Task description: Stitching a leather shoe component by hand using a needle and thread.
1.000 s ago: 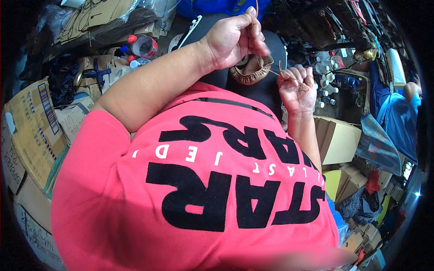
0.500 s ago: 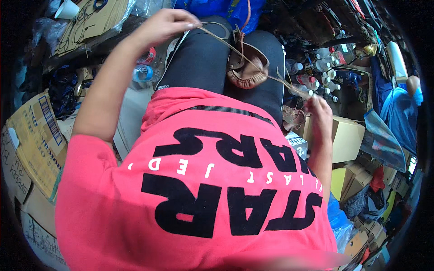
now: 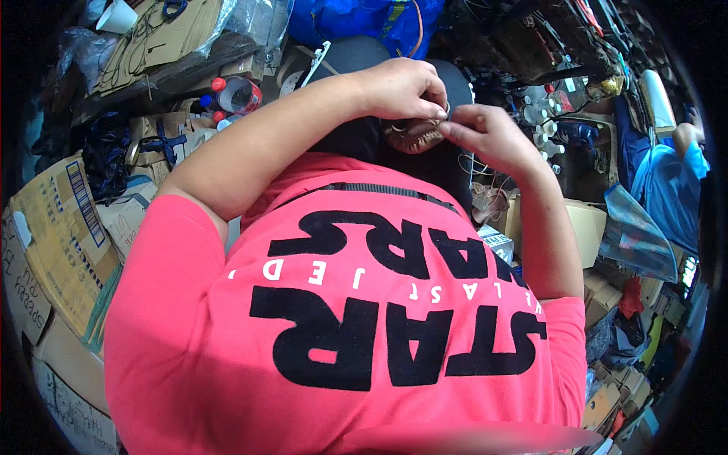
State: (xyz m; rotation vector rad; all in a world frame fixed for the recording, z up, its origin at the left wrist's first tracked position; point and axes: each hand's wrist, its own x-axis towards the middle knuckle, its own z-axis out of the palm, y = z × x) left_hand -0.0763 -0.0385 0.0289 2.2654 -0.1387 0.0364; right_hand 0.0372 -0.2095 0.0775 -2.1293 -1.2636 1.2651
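Observation:
A brown leather shoe (image 3: 415,142) with a gathered, puckered toe rests between my knees, largely covered by my hands. My left hand (image 3: 409,89) reaches over it from the left, thumb and fingers pinched at its upper edge on a thin pale thread. Close beside it, my right hand (image 3: 491,138) is also closed, thumb and forefinger pinched together at the same edge. Loops of pale thread (image 3: 472,164) hang below my right hand. The fingertips nearly meet, and just what lies between them is mostly hidden.
Several plastic bottles (image 3: 540,121) stand at the right, near a cardboard box (image 3: 580,227). Another brown leather piece (image 3: 489,201) lies beside my right forearm. At the left are a bottle with a red cap (image 3: 236,95) and cardboard sheets (image 3: 163,42). A blue plastic bag (image 3: 356,19) lies beyond my knees.
Both hands, spread wide with thread stretched out across the shoe, have come together over it. My left hand moved right and down; my right hand moved left and up.

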